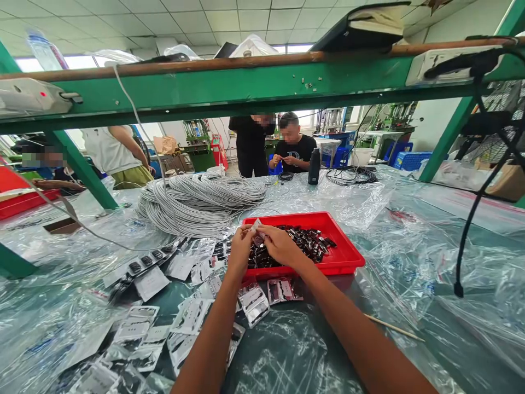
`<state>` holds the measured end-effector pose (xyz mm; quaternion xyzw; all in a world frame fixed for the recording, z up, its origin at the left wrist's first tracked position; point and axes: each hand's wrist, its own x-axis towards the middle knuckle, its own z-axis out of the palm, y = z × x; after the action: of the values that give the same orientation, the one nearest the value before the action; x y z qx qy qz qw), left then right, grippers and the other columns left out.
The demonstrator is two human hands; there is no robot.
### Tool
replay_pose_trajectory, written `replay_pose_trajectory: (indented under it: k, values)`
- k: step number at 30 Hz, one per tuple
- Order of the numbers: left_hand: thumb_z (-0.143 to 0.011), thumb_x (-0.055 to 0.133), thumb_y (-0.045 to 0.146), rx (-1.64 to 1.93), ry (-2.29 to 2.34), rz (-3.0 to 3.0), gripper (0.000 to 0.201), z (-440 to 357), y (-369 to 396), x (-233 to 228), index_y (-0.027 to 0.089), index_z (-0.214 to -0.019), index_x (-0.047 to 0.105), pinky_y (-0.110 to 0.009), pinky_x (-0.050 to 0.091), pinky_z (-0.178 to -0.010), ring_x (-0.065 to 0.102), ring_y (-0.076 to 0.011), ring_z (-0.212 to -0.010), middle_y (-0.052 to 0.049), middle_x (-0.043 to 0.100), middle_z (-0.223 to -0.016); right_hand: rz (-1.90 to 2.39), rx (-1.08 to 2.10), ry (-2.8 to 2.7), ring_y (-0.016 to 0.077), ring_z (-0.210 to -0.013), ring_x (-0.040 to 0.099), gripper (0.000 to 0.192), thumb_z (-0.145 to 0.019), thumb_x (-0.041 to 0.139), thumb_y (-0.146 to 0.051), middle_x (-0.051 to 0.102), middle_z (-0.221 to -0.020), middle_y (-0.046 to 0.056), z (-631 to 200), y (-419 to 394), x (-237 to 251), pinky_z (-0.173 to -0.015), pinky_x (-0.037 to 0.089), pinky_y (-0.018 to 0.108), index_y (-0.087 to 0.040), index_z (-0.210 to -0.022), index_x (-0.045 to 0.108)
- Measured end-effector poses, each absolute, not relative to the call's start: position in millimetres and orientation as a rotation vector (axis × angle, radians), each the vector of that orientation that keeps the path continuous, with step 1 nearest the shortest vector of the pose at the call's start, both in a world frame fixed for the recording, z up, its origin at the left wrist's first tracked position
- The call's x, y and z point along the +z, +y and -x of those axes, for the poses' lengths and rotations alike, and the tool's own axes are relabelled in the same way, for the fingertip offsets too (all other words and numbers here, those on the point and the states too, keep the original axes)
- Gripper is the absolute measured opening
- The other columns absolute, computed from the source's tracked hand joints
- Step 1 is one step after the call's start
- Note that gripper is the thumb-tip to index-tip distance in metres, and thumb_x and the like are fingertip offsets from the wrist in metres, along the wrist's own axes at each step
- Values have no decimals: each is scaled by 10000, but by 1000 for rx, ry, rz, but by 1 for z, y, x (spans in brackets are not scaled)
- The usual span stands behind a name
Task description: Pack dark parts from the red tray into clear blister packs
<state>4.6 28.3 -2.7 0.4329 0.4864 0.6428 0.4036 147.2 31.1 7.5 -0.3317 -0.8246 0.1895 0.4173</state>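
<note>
My left hand and my right hand meet over the left part of a red tray. Between their fingertips they pinch a small clear plastic bag, partly hidden by the fingers. Whether anything is inside it cannot be made out. Many small black parts with shiny metal ends lie heaped in the tray below. In front of the tray and to its left lie many small printed bags, some with dark parts showing through.
A big coil of grey cable lies behind the tray. A green shelf beam crosses overhead; a black cable hangs at right. A thin wooden stick lies at front right. A black bottle stands near co-workers.
</note>
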Motion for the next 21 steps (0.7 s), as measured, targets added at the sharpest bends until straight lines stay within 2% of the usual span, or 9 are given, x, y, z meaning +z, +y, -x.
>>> replay_pose_trajectory:
  k: [2,6,10,13,17,21]
  values:
    - [-627,767,488,1698,1239,-1021,473,-4,27,-2,160,-929,607,-266,480,-676,633,-155,-725,-18,666,-793,793,383,-2121,251,-1275,541,478,-864,406,-59,611,-1341,137,-141,26,6,-1121,402,442,-142,-1278,630]
    - [-613,784,516,1810,1225,-983,477,-3,23,-3,150,-874,625,-261,466,-692,609,-145,-735,-34,671,-824,848,271,-2099,275,-1334,469,492,-877,440,-107,528,-1408,184,-129,16,3,-1134,394,455,-102,-1354,560]
    - [-569,830,485,1800,1115,-993,470,-4,20,0,143,-854,683,-243,454,-662,591,-130,-693,-21,680,-783,891,212,-1989,294,-1299,497,491,-879,473,-132,557,-1372,202,-124,12,3,-1130,392,485,-90,-1363,548]
    - [-516,874,463,1782,1018,-914,447,-7,18,4,146,-776,697,-220,440,-613,561,-99,-618,7,662,-698,882,262,-1908,296,-1197,583,399,-893,516,-177,638,-1270,197,-125,14,3,-1068,456,482,-95,-1269,624]
    - [-437,921,431,1705,897,-851,434,-10,12,12,154,-642,658,-202,430,-540,537,-77,-528,26,635,-607,870,456,-1770,246,-1006,681,258,-881,607,-232,726,-1104,118,-128,16,3,-878,575,381,-171,-1111,706]
    - [-414,932,422,1647,857,-852,427,-12,9,17,157,-620,669,-204,448,-534,559,-83,-522,16,656,-603,907,575,-1645,228,-833,715,127,-816,703,-240,763,-930,79,-132,17,6,-697,592,319,-174,-918,739]
